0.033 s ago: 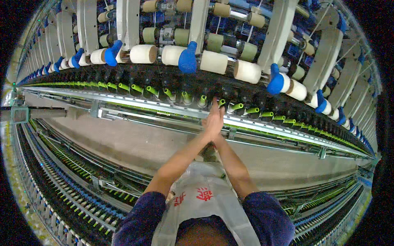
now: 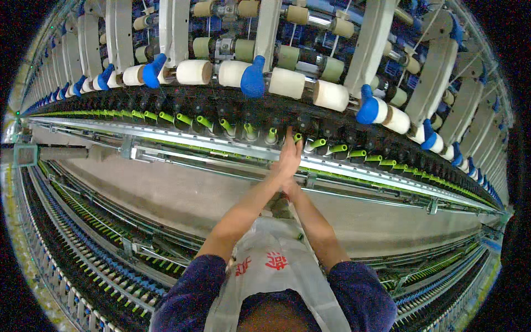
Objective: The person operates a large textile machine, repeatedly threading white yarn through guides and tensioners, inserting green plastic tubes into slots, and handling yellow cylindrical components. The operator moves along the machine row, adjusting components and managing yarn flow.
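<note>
My left hand [image 2: 289,157] reaches up to the row of spindles on a spinning frame, its fingers stretched out. One finger points past the left side of a green bobbin tube [image 2: 298,137], and another part of the hand lies at the tube's right; whether they grip it I cannot tell. My right hand [image 2: 291,190] comes up from the right, close below the left one at its wrist. Its fingers are hidden behind the left hand. More green tubes stand beside my fingers, among them a left neighbour [image 2: 271,135] and a right neighbour [image 2: 317,144].
Above the spindles run white rollers [image 2: 286,83] and arms with blue ends [image 2: 253,77]. A metal rail [image 2: 354,167] passes under my hands. The pale floor [image 2: 215,193] lies between this machine and another spindle row [image 2: 105,243] behind me. I wear a whitish apron [image 2: 271,238].
</note>
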Motion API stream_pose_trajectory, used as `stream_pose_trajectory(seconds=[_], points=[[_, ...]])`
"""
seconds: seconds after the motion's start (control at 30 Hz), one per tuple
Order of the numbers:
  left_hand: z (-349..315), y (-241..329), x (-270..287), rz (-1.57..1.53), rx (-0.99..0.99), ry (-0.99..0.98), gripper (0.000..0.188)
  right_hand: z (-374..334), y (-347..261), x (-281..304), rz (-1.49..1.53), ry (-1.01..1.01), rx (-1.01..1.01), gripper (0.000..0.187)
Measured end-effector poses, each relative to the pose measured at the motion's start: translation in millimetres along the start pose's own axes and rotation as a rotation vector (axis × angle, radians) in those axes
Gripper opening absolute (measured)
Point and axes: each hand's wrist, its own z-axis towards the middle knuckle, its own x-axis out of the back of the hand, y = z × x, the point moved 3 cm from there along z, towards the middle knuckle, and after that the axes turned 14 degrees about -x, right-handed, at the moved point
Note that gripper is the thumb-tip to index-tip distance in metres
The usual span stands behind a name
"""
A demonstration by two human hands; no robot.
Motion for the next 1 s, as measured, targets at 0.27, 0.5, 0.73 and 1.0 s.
stream_pose_trajectory(seconds=[0.27,0.5,0.73,1.0], points=[[72,86,126,-0.879,0.043,0.109,0.025,-225,-104,-13,0.121,0.17,0.519,0.05],[89,121,203,-1.731,0.219,0.058,0.03,-353,-167,-50,-0.026,0.162,0.878,0.029],[72,129,204,-1.726,0.154,-0.126,0.031,-375,-193,-72,-0.543,0.565,1.225,0.035],[69,119,202,-1.624,0.051,-0.348,0.034,-351,-238,-82,-0.334,0.057,0.826,0.03]])
